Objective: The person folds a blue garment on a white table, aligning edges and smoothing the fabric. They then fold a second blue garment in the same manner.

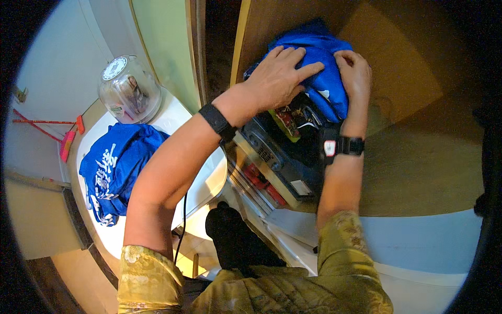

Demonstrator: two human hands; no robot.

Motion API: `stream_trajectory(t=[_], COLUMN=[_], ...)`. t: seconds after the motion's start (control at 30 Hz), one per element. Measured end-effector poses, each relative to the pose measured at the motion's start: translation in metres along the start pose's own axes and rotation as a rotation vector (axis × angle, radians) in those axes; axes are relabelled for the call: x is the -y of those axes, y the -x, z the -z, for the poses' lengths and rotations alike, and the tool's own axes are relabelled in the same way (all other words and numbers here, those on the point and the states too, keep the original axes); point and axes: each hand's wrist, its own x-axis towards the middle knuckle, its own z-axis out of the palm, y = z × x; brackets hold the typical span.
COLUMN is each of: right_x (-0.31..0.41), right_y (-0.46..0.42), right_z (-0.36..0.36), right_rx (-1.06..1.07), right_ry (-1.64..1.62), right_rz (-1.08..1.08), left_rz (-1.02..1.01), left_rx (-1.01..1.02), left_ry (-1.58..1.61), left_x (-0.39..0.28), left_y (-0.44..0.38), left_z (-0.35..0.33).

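Note:
A bunched blue cloth (310, 43) lies on top of dark things on a shelf inside a wooden cabinet. My left hand (280, 76) presses flat on the cloth from the left with its fingers spread. On the right side, my right hand (355, 70) pinches the cloth's edge between thumb and fingers. Just below the cloth, a colourful packet (286, 121) shows beside a dark case or device (266, 151). Shadow hides much of what lies between my wrists.
At the left, a white round table (211, 161) holds another blue cloth (117, 165) with white lettering and a clear dome-shaped container (131, 90). Red items (261, 182) sit below the shelf edge. A red-handled broom (67, 146) leans by the far-left wall.

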Motion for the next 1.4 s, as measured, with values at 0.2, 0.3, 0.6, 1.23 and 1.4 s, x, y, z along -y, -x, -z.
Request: stream_trajectory(t=[0.2, 0.3, 0.6, 1.23, 1.4], right_x=[-0.036, -0.023, 0.048, 0.188, 0.261], right_y=[-0.060, -0.070, 0.006, 0.210, 0.336], right_z=[-0.030, -0.043, -0.008, -0.037, -0.034], right_rx=[0.149, 0.377, 0.290, 0.325, 0.898], right_ry=[0.025, 0.010, 0.226, -0.304, -0.693], right_rz=[0.240, 0.113, 0.300, 0.507, 0.235], left_rz=[0.041, 0.091, 0.440, 1.039, 1.011], left_rx=[0.027, 0.038, 0.100, -0.190, -0.399], left_ry=[-0.041, -0.015, 0.050, -0.626, -0.555], left_x=[-0.012, -0.017, -0.054, -0.109, -0.107], left_y=[0.038, 0.064, 0.187, 0.418, 0.412], left_z=[0.016, 0.024, 0.090, 0.207, 0.214])
